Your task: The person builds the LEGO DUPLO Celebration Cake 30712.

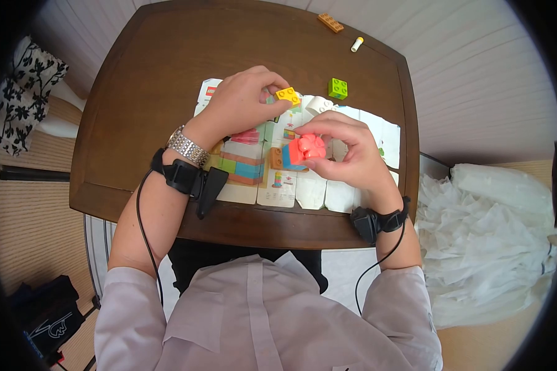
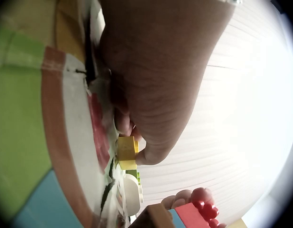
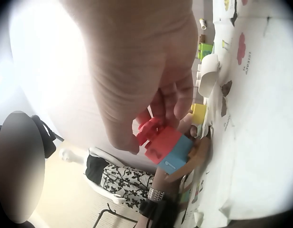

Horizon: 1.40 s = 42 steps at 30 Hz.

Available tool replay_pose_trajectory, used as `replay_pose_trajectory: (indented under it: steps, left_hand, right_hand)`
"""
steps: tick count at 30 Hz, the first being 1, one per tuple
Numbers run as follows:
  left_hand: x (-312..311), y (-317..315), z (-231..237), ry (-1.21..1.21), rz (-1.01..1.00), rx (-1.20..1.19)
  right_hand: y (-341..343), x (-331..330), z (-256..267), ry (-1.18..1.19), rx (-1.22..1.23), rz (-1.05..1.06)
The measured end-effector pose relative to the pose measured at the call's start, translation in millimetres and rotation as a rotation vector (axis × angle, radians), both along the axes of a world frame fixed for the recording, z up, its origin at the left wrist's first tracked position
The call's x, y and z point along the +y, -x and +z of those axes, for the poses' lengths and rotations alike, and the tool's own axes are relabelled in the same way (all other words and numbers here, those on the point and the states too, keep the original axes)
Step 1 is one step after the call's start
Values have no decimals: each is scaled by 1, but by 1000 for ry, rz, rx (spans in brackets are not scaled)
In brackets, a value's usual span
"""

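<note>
The left hand [image 1: 244, 99] pinches a yellow brick [image 1: 288, 95] between thumb and fingers, low over the paper sheet; the left wrist view shows the same yellow brick [image 2: 127, 153] at the fingertips. The right hand [image 1: 351, 148] holds the red flower-shaped piece [image 1: 312, 146] on top of a stack. Below that piece come a red brick [image 3: 163, 144], a blue brick [image 3: 176, 159] and an orange-brown piece [image 1: 276, 157]. Whether the stack touches the sheet cannot be told.
A white curved piece [image 1: 319, 106] lies beside the hands on the printed sheet [image 1: 278, 196]. Farther back on the table [image 1: 148, 55] are a green brick [image 1: 338, 88], a small white-and-yellow piece [image 1: 357, 44] and an orange brick [image 1: 331, 23].
</note>
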<state>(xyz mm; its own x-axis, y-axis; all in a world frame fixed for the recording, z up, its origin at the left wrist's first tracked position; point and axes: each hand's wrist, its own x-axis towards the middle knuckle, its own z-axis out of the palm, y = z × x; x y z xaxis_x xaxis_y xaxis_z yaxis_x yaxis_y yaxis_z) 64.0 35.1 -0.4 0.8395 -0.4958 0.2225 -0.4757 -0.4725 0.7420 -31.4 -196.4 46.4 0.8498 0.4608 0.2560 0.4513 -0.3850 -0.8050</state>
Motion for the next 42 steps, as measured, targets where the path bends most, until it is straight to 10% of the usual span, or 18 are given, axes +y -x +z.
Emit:
replay_pose_trajectory:
  steps: [24,32,42]
  left_hand:
    - [-2,7,19,193,-80,-4]
    - [15,30,65,-245,-405,110]
    - [1,52,20,-15,-325,193]
  right_hand:
    - [4,0,2,68,36,-35]
    - [5,-1,4,73,50,-26]
    - [4,-4,7,73,91,-19]
